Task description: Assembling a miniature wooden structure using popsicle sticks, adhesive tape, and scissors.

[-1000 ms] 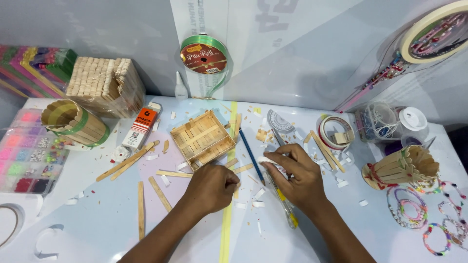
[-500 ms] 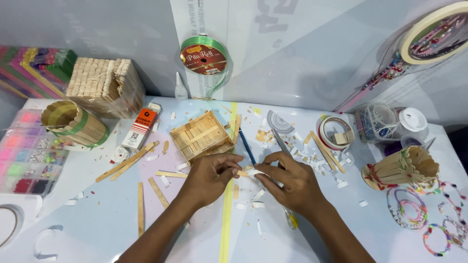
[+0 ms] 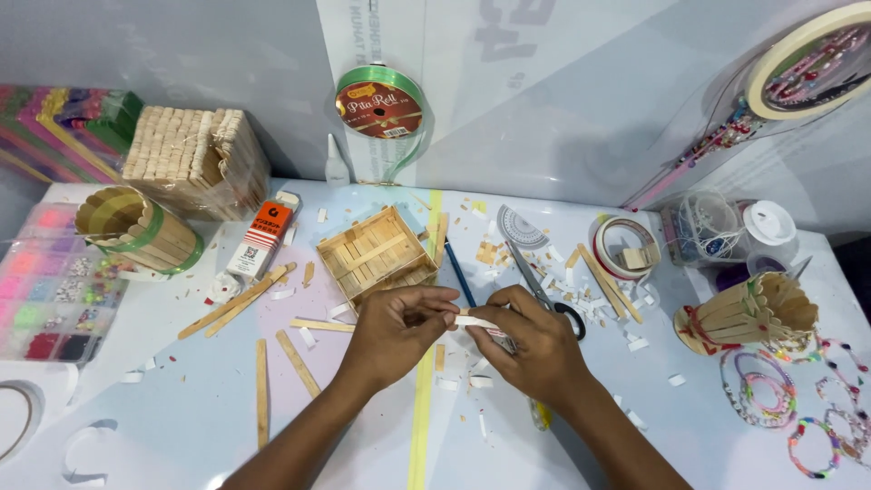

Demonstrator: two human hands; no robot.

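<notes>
From the head camera we look down on a cluttered tabletop (image 3: 181, 417), where our left hand (image 3: 395, 328) and right hand (image 3: 535, 349) now meet over the middle, having closed in from a second ago, when they lay apart and the right hand was still among the scraps. Between them we hold a short, pale craft stick (image 3: 474, 321), lifted just above the surface in front of the small open stick box (image 3: 374, 255). The fingers of both hands are pinched shut on it, the left at one end and the right along the other. That shift suggests we have moved from picking up to working the stick itself. Just beyond the right hand lie the scissors (image 3: 544, 295) and a blue pencil (image 3: 458, 281); loose sticks (image 3: 298, 361) lie to the left, near a glue tube (image 3: 261, 238).
</notes>
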